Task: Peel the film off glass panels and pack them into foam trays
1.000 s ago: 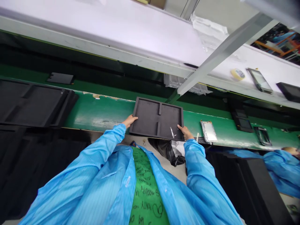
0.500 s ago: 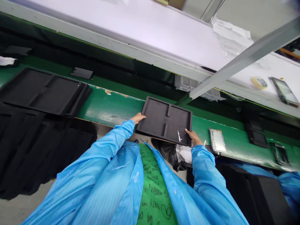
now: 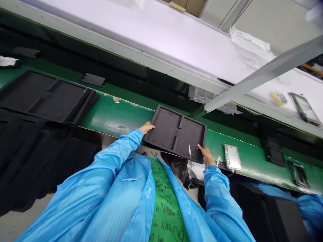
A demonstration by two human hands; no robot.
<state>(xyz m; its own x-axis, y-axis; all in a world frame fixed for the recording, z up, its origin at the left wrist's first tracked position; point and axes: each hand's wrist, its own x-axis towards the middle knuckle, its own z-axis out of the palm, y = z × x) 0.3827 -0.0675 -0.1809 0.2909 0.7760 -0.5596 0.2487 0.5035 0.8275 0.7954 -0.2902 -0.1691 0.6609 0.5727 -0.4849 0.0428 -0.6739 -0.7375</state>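
Observation:
Between my two hands is a black foam tray [image 3: 164, 127] with a raised rim and short dividers, tilted over the front edge of the green bench. My left hand [image 3: 147, 127] grips its left side, the thumb over the rim. On its lower right side my right hand [image 3: 206, 154] is closed, thumb inside the rim. A small clear, shiny strip [image 3: 190, 150] lies in the tray near the right thumb. The fingers under the tray are hidden. To the right of my right hand, a silvery flat panel [image 3: 232, 157] lies on the bench.
More black trays [image 3: 42, 97] are stacked at the left, with others [image 3: 40, 161] standing below. A white shelf [image 3: 151, 30] runs above the bench, with a slanted metal post [image 3: 252, 79] at right. A black bag [image 3: 180, 168] hangs under the front edge. A blue sleeve [image 3: 311, 208] shows at far right.
The tray and both hands have shifted slightly left and toward my body, its right end dropping a little. Both hands keep their hold. The view has also moved slightly.

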